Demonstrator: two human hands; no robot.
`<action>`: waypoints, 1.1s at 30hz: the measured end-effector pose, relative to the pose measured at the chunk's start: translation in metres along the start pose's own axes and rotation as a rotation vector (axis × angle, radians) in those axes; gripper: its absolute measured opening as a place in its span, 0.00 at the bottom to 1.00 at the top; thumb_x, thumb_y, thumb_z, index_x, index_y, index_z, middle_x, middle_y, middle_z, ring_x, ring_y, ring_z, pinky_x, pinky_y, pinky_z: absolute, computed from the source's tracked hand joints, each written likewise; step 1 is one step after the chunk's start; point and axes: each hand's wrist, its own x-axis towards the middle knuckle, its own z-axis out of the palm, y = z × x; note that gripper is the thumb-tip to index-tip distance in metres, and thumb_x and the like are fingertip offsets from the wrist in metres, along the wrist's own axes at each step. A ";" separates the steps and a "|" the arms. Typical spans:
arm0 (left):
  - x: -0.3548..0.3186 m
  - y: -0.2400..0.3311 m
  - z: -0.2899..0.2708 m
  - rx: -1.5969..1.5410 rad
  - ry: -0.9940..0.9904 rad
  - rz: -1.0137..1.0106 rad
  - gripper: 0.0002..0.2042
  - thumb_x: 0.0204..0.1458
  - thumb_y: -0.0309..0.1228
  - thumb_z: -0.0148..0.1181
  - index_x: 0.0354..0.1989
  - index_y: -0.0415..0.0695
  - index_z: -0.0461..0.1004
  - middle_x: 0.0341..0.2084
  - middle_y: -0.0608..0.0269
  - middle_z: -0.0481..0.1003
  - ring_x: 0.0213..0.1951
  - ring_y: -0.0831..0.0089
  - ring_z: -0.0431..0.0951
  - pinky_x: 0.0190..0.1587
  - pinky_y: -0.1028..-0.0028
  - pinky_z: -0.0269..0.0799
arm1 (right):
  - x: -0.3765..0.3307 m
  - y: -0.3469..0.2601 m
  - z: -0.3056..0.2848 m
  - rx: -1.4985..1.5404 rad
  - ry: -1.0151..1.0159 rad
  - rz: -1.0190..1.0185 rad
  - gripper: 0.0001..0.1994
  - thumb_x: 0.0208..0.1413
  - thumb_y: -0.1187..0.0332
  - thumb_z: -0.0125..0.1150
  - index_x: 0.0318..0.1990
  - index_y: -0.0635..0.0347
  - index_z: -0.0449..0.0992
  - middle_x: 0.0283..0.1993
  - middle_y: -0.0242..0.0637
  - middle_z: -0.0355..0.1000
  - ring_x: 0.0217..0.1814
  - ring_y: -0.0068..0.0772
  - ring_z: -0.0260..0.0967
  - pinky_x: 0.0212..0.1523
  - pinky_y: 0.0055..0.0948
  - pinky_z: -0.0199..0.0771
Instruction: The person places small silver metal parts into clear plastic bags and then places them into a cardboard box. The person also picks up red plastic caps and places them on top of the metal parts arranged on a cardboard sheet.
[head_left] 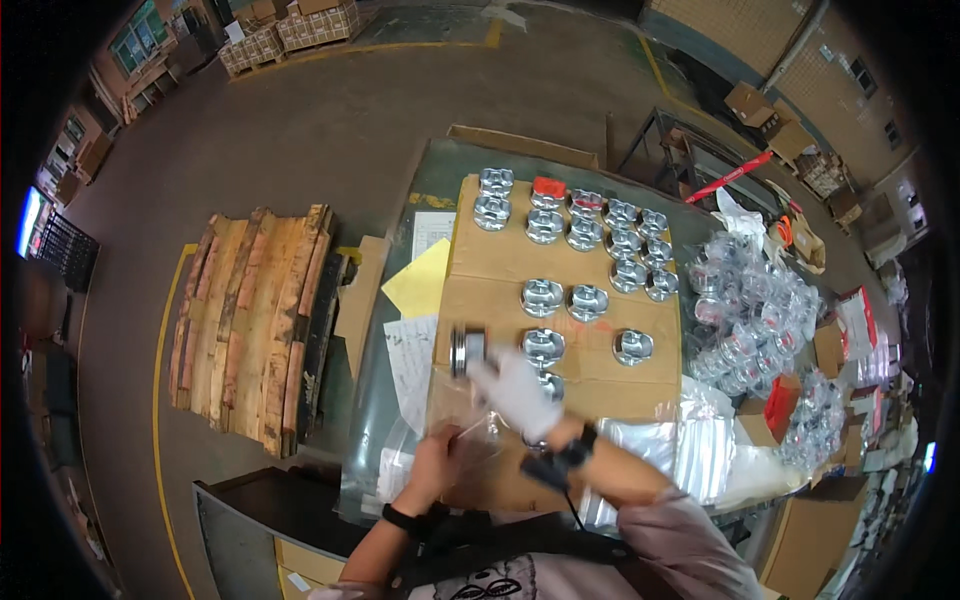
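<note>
My right hand (522,393), in a white glove, grips a silver piston (467,350) turned on its side, its ring grooves showing at the left. Both are smeared by motion. My bare left hand (432,466) pinches the edge of a clear plastic bag (462,402), just below the piston. Whether the piston touches the bag I cannot tell. More pistons stand on a flat cardboard sheet (490,262), among them one (543,346) right beside my glove and another (633,347) farther right. My right hand and wrist partly cover a few of them.
Clear flat bags (655,455) lie at the table's near right. Bagged pistons (745,310) are heaped on the right side. Papers (410,365) and a yellow sheet (420,280) lie along the left edge. A wooden pallet (250,330) stands left of the table.
</note>
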 end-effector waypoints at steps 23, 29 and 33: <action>-0.057 0.041 -0.033 -1.192 0.188 -0.414 0.11 0.63 0.30 0.50 0.47 0.38 0.74 0.26 0.68 0.72 0.29 0.76 0.74 0.30 0.74 0.71 | -0.153 -0.065 -0.022 -0.815 0.011 -0.507 0.26 0.44 0.62 0.68 0.49 0.68 0.71 0.44 0.53 0.71 0.47 0.51 0.70 0.50 0.39 0.70; -0.075 0.059 -0.013 0.277 0.145 0.253 0.08 0.50 0.27 0.58 0.38 0.45 0.79 0.31 0.51 0.68 0.29 0.54 0.73 0.33 0.62 0.72 | -0.134 0.029 0.015 0.443 -0.209 0.434 0.19 0.52 0.64 0.63 0.48 0.66 0.70 0.44 0.53 0.72 0.45 0.52 0.72 0.43 0.39 0.74; -0.071 0.023 -0.001 0.440 0.133 0.197 0.06 0.47 0.27 0.60 0.34 0.44 0.78 0.33 0.51 0.68 0.30 0.54 0.74 0.31 0.60 0.72 | -0.137 0.017 0.018 -0.017 -0.197 -0.174 0.14 0.53 0.76 0.53 0.48 0.64 0.72 0.48 0.43 0.73 0.43 0.46 0.73 0.39 0.37 0.75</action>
